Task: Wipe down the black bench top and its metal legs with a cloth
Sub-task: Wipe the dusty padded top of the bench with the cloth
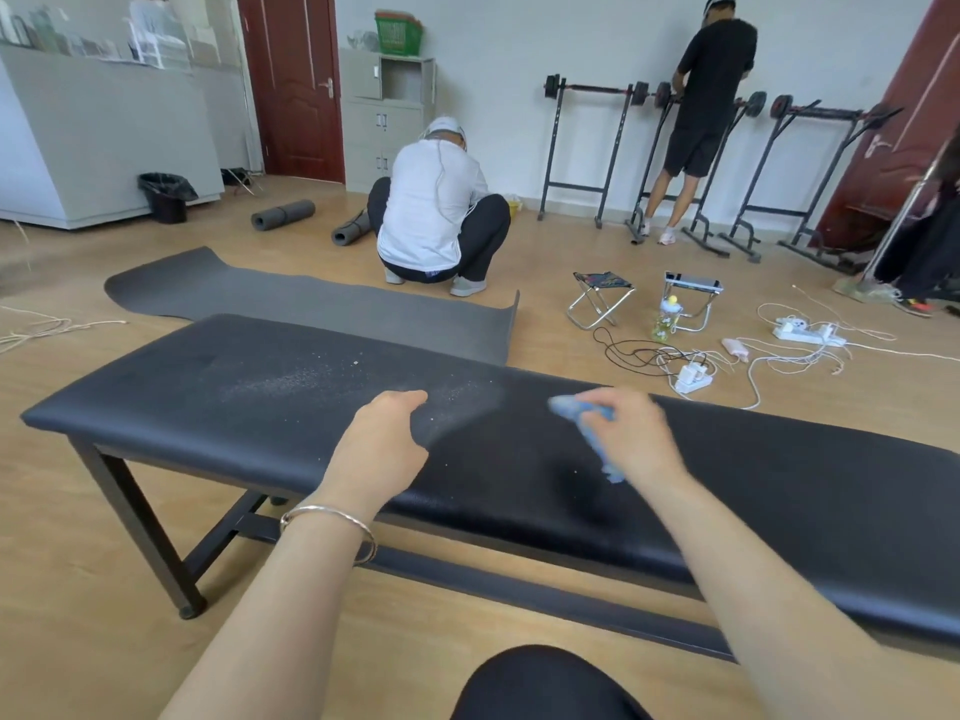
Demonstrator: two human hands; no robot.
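Observation:
The black padded bench top (260,387) runs from left to lower right, with pale dust specks across its left and middle part. Its dark metal legs (140,527) and low crossbar (519,589) show underneath. My right hand (631,433) grips a blue cloth (592,428) over the middle of the top; the hand is motion-blurred. My left hand (384,444) hovers at the near edge of the top, fingers loosely curled and holding nothing, a silver bangle on the wrist.
A grey mat (311,304) lies on the floor behind the bench, where a person (436,210) squats. Folding stools (600,298), a bottle (667,319) and power strips with cables (691,376) lie at the right. Another person stands at barbell racks (587,148). My knee (545,688) is below.

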